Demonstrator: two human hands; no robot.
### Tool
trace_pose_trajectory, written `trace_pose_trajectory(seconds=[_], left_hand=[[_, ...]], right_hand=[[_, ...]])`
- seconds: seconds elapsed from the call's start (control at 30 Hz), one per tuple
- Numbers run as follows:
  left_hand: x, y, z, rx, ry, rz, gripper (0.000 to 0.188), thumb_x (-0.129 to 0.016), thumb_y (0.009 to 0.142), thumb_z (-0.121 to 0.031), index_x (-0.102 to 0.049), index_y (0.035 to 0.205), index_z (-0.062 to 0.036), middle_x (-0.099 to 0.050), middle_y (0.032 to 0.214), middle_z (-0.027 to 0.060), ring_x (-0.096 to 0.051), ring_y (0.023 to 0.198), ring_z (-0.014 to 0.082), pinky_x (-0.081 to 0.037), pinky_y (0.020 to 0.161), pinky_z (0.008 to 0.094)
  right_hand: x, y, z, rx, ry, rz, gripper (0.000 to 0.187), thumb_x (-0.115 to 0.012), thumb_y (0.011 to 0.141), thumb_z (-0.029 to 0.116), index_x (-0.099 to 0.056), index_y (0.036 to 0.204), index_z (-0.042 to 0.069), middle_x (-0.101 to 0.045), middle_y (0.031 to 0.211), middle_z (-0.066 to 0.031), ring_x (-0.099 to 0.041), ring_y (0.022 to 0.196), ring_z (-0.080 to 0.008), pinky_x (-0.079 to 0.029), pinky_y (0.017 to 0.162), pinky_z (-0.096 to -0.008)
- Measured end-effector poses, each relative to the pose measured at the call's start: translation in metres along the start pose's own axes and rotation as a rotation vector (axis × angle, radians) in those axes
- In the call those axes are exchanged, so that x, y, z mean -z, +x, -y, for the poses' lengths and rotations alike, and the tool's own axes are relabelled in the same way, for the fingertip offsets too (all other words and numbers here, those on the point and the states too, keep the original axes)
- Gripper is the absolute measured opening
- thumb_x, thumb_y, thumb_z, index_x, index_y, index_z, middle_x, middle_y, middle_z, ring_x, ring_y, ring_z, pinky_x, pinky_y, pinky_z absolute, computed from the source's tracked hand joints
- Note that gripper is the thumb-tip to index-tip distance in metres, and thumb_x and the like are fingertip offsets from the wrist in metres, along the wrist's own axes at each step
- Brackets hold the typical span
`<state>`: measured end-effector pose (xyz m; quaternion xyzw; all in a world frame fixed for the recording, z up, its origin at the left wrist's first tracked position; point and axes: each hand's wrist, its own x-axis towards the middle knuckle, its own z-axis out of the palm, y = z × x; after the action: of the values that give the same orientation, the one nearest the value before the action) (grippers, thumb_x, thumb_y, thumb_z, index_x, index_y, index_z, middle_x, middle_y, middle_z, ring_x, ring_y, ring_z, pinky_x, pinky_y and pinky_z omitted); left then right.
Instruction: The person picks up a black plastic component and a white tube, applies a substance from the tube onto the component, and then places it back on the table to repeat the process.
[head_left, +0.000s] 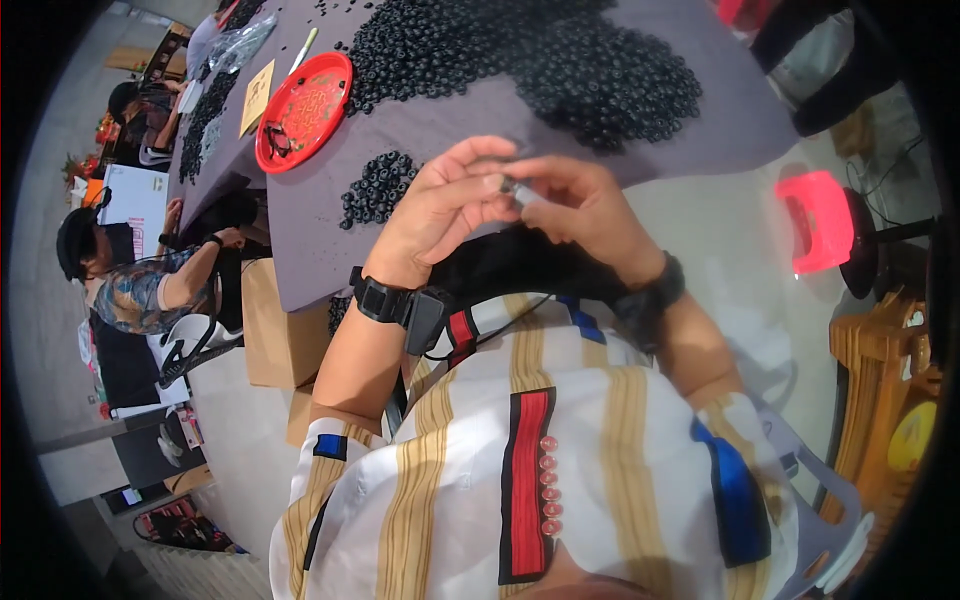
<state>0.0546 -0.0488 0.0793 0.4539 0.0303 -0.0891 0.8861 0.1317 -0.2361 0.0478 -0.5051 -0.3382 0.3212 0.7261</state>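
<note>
Over the near edge of the table, my two hands meet at their fingertips. With thumb and fingers, my left hand [450, 205] pinches a small dark part [509, 185], mostly hidden by the fingers. My right hand [580, 205] is closed around a short, whitish, slim tool [523, 194], whose tip touches or nearly touches that part; its exact kind is unclear. Just left of my left hand lies a small pile of black ring-shaped parts [378, 188]. A much larger heap of the same black parts [600, 85] spreads beyond my hands.
A red oval tray [340, 85] with scraps stands on the grey tablecloth [305, 230], beside a tan card [257, 98] and a pale stick-like tool [304, 50]. Cardboard boxes [280, 325] sit below. A pink stool [815, 222] is at right. Other people [150, 270] sit at left.
</note>
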Motion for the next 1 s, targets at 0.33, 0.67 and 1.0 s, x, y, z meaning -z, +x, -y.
trace_pose_trajectory(seconds=[0.33,0.67,1.0], left_hand=[[0.008,0.000,0.013,0.005,-0.124,0.056,0.038,-0.056,0.089,0.000,-0.048,0.126,0.0014,-0.064,0.109,0.0143,-0.064,0.089,0.0188,-0.053,0.085,0.0326],[0.013,0.003,0.013,-0.002,-0.113,0.126,0.041,-0.058,0.088,-0.004,-0.048,0.127,0.0017,-0.063,0.110,0.0119,-0.064,0.089,0.0166,-0.054,0.077,0.0287],[0.011,0.000,0.012,0.027,-0.111,0.109,0.037,-0.057,0.090,-0.001,-0.051,0.126,-0.0006,-0.064,0.110,0.0117,-0.065,0.091,0.0181,-0.053,0.084,0.0321]], right_hand=[[-0.006,0.004,-0.005,-0.088,0.172,-0.044,0.031,-0.060,0.084,-0.002,-0.061,0.114,0.004,-0.064,0.079,-0.0032,-0.052,0.056,-0.0058,-0.040,0.049,-0.0184],[-0.004,-0.002,0.002,0.003,0.072,0.006,0.036,-0.065,0.080,-0.003,-0.060,0.114,0.005,-0.063,0.086,-0.0011,-0.052,0.059,-0.0048,-0.041,0.051,-0.0180],[0.002,-0.001,0.006,-0.044,0.022,0.094,0.036,-0.066,0.078,-0.001,-0.060,0.113,0.005,-0.059,0.080,0.0021,-0.049,0.058,-0.0023,-0.038,0.050,-0.0164]])
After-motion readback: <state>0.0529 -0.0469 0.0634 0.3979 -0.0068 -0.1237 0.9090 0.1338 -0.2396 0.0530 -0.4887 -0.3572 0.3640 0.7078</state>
